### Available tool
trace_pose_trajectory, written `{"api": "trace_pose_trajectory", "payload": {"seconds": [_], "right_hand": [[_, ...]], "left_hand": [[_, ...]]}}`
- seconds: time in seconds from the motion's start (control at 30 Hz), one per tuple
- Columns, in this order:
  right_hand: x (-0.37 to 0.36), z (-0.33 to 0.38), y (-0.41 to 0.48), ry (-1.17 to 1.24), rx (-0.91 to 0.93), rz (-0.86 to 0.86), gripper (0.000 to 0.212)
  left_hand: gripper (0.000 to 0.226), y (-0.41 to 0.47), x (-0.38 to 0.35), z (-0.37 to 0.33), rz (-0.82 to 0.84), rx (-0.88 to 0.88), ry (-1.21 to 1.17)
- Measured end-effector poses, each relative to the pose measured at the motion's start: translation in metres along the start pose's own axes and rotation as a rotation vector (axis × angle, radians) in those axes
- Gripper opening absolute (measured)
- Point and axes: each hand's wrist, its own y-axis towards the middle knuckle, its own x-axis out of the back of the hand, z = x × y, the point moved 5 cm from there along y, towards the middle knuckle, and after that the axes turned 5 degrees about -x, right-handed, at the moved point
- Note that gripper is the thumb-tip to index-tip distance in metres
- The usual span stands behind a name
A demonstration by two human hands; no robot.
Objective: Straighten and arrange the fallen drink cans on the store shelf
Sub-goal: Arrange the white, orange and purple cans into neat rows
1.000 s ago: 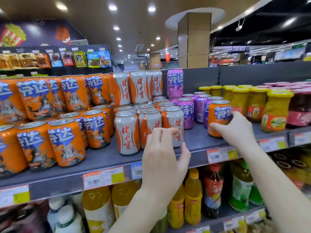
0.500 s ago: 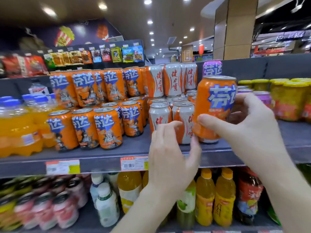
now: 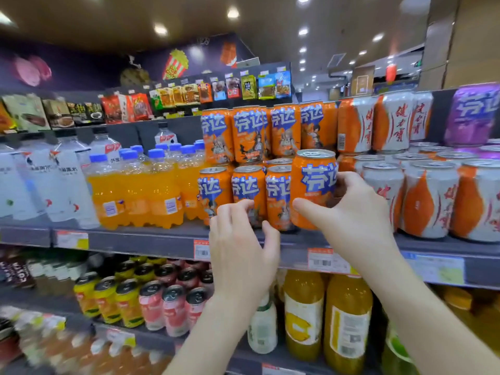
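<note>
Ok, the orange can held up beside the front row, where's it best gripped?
Around the lower body of the orange can, from the front-right, as the right hand does: it is upright, round, and shelved cans crowd its left side.

The aisle is lit by round recessed lights (image 3: 233,12) set in a brown ceiling (image 3: 108,20). A dark wall panel (image 3: 81,69) painted with popcorn (image 3: 176,64) is seen behind the grey shelf (image 3: 135,240). A tan pillar (image 3: 470,41) and a red lantern (image 3: 391,73) are seen at the right.

Orange soda bottles (image 3: 135,196), clear water bottles (image 3: 40,185), hanging snack packets (image 3: 189,96)
</note>
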Motion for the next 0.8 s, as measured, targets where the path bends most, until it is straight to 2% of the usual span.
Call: {"api": "trace_pose_trajectory", "payload": {"seconds": [0.13,0.33,0.47,0.67,0.8], "right_hand": [[-0.007,-0.005,0.002,-0.088,-0.022,-0.115,0.056],[-0.019,-0.018,0.004,-0.162,-0.106,-0.078,0.063],[-0.024,-0.020,0.007,-0.231,-0.148,-0.077,0.065],[-0.026,-0.015,0.005,-0.344,-0.174,0.039,0.048],[-0.028,-0.014,0.004,-0.345,-0.188,0.026,0.048]], "left_hand": [[0.040,0.009,0.003,0.021,0.000,0.036,0.021],[0.060,0.025,0.007,0.054,-0.039,0.186,0.113],[0.076,0.037,0.005,0.074,0.032,0.277,0.055],[0.071,0.045,0.007,0.093,0.100,0.203,0.022],[0.071,0.047,0.008,0.096,0.124,0.163,0.023]]}}
